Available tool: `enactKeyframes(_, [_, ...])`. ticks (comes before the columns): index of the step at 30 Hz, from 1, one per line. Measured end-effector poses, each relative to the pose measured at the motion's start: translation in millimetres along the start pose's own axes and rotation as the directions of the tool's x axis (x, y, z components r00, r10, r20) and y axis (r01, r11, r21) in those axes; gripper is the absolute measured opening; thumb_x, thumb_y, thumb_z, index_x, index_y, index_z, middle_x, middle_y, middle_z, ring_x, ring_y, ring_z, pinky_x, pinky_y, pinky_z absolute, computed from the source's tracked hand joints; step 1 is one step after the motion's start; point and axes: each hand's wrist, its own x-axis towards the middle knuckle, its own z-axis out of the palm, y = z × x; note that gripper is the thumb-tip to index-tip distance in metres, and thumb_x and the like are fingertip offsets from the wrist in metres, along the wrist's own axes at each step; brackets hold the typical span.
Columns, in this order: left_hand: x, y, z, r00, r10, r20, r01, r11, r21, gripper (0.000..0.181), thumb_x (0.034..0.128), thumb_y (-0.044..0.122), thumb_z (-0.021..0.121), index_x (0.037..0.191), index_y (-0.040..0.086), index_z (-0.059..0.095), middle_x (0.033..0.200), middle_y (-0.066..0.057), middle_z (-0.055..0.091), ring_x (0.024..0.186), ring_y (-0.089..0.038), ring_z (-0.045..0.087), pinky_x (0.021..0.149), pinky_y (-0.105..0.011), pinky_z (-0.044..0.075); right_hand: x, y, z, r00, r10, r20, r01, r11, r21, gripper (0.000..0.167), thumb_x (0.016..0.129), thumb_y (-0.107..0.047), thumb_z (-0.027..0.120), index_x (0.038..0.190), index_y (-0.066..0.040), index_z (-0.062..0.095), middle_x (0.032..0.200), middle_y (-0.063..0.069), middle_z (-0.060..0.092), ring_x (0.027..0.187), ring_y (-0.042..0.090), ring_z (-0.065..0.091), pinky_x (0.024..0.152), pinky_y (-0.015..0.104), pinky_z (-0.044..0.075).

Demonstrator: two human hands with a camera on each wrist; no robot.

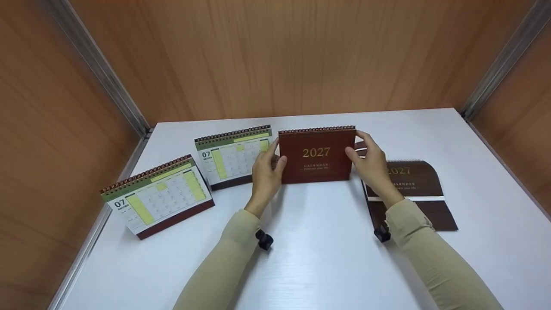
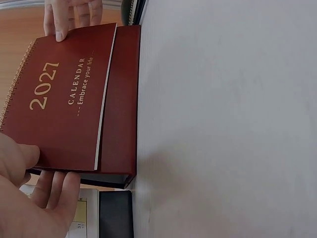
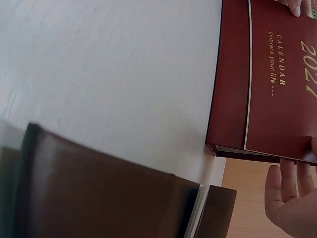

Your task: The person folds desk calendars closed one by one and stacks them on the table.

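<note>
A dark red spiral-bound desk calendar (image 1: 315,161) stands upright at the back middle, with "2027 CALENDAR" in gold on its cover. My left hand (image 1: 266,177) holds its left side edge, thumb on the front and fingers behind. At the opposite side edge, my right hand (image 1: 373,165) pinches it in the same way. In the left wrist view the red base (image 2: 121,104) shows below the cover sheet and appears to meet the table. Behind my right forearm lies a brown 2027 calendar (image 1: 424,178) with a pale band across it, partly hidden.
Two desk calendars stand at the left open to page 07: a red-based one (image 1: 165,200) in front and a dark-based one (image 1: 232,161) behind, close to my left hand. Wooden panels (image 1: 301,56) enclose the white table (image 1: 318,258) at the back and sides.
</note>
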Motion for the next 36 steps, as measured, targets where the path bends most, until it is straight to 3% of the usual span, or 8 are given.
enactKeyframes(12, [-0.7, -1.5, -0.3, 1.000, -0.012, 0.006, 0.012, 1.000, -0.018, 0.058, 0.1058, 0.015, 0.066, 0.161, 0.022, 0.049, 0.109, -0.009, 0.064, 0.102, -0.021, 0.066, 0.096, -0.035, 0.055, -2.6, 0.7, 0.4, 0.999, -0.021, -0.040, 0.021, 1.000, -0.017, 0.056, 0.106, -0.011, 0.066, 0.159, -0.009, 0.047, 0.121, 0.020, 0.068, 0.109, 0.034, 0.070, 0.098, 0.046, 0.059])
enactKeyframes(18, [-2.2, 0.7, -3.3, 1.000, 0.007, 0.006, -0.007, 0.998, -0.069, 0.058, 0.1045, 0.013, 0.068, 0.159, 0.024, 0.051, 0.113, -0.010, 0.065, 0.103, -0.021, 0.068, 0.096, -0.035, 0.056, -3.8, -0.4, -2.5, 0.997, -0.024, -0.078, 0.024, 1.000, -0.003, 0.056, 0.104, -0.011, 0.069, 0.158, -0.009, 0.051, 0.118, 0.018, 0.070, 0.108, 0.030, 0.070, 0.096, 0.035, 0.060])
enactKeyframes(26, [-1.6, 8.5, -14.7, 0.999, 0.013, 0.033, -0.009, 0.995, -0.098, 0.055, 0.1041, 0.013, 0.069, 0.157, 0.017, 0.054, 0.110, -0.011, 0.068, 0.101, -0.023, 0.067, 0.094, -0.036, 0.057, -8.4, -10.6, -15.1, 0.998, -0.051, -0.034, 0.052, 0.998, 0.027, 0.060, 0.104, -0.017, 0.070, 0.159, -0.008, 0.049, 0.118, 0.017, 0.069, 0.104, 0.026, 0.069, 0.082, 0.013, 0.054])
enactKeyframes(31, [-2.9, 16.1, -23.2, 0.996, -0.011, 0.084, 0.023, 0.991, -0.134, 0.056, 0.1040, 0.013, 0.069, 0.157, 0.020, 0.054, 0.108, -0.009, 0.068, 0.097, -0.019, 0.066, 0.082, -0.031, 0.059, -15.2, -17.7, -24.0, 0.999, -0.040, 0.009, 0.040, 0.998, 0.045, 0.063, 0.106, -0.022, 0.069, 0.161, -0.007, 0.044, 0.122, 0.017, 0.067, 0.105, 0.023, 0.066, 0.079, 0.011, 0.054])
enactKeyframes(36, [-4.8, 21.9, -31.9, 0.987, -0.043, 0.157, 0.073, 0.980, -0.188, 0.056, 0.1047, 0.013, 0.069, 0.158, 0.025, 0.054, 0.108, -0.008, 0.067, 0.091, -0.015, 0.063, 0.073, -0.026, 0.056, -21.1, -24.0, -30.3, 0.998, 0.026, 0.059, -0.031, 0.996, 0.086, 0.063, 0.105, -0.020, 0.070, 0.162, -0.007, 0.044, 0.122, 0.019, 0.065, 0.099, 0.017, 0.063, 0.075, 0.014, 0.054])
